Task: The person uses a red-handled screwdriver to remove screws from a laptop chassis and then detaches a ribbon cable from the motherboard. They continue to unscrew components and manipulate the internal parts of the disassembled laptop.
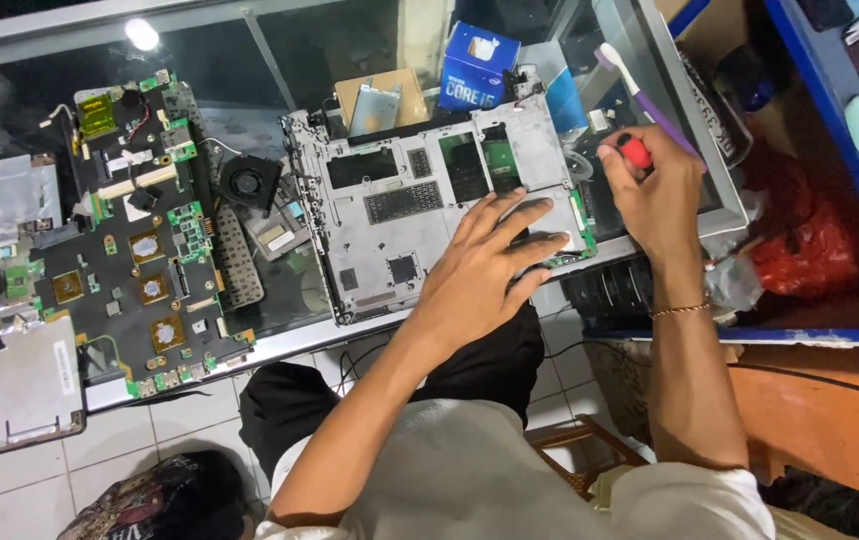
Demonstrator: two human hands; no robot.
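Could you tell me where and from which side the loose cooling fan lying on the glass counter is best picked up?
Probably by the outer rim of the black fan, pinched from above across its flat square housing. It lies face up between the green motherboard and the silver laptop chassis, so there is little room at the sides. Keep fingers off the blades in the middle and mind the thin wire leading off it.

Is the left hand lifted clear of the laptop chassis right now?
No, the left hand lies flat with fingers spread on the silver laptop chassis, while the right hand grips a red-handled screwdriver.
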